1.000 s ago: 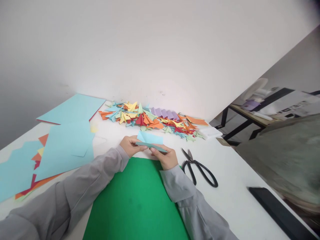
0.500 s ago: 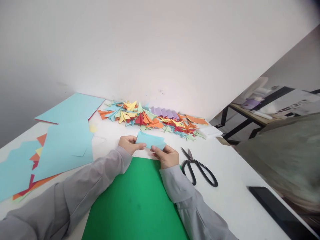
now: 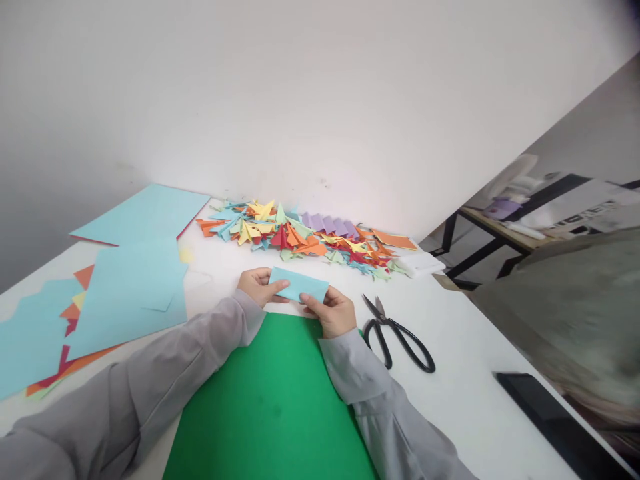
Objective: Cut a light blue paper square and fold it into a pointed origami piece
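A small folded piece of light blue paper (image 3: 306,285) is pinched between my two hands, its flat face tilted toward me. My left hand (image 3: 260,287) grips its left end, thumb on top and fingers behind. On the right end, my right hand (image 3: 334,312) does the same, with its thumb pressed on the lower edge. Beneath and nearer to me lies a large green sheet (image 3: 273,393). Beyond the hands, small folded paper planes (image 3: 300,243) in several colours are heaped along the wall.
Scissors with black handles (image 3: 393,330) lie right of my right hand. A black flat object (image 3: 555,417) rests at the table's right edge. Light blue sheets (image 3: 135,287) and coloured scraps (image 3: 75,303) spread over the left. Orange paper (image 3: 395,240) sits at the back right.
The paper's upper flap, raised a second ago, now lies folded down, making a narrower flat strip. Both hands have kept hold and barely moved.
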Tool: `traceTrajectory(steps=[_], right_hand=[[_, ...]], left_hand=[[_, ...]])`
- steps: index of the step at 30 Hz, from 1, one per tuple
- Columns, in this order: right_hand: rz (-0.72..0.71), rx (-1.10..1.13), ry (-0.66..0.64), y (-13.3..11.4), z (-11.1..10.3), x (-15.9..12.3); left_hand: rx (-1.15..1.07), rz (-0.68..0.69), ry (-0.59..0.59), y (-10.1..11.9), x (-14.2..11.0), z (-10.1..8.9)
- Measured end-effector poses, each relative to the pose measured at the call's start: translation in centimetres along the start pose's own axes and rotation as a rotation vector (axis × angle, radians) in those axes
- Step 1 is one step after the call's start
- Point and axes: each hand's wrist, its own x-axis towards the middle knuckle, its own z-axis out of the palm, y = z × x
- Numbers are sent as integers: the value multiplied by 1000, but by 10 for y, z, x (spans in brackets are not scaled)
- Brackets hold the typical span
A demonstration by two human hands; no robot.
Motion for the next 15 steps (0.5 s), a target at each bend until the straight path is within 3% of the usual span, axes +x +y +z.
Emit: traceTrajectory(steps=[15], right_hand=[[13, 11, 60, -1, 2, 1]], left_hand=[[90, -17, 65, 3, -2, 3]])
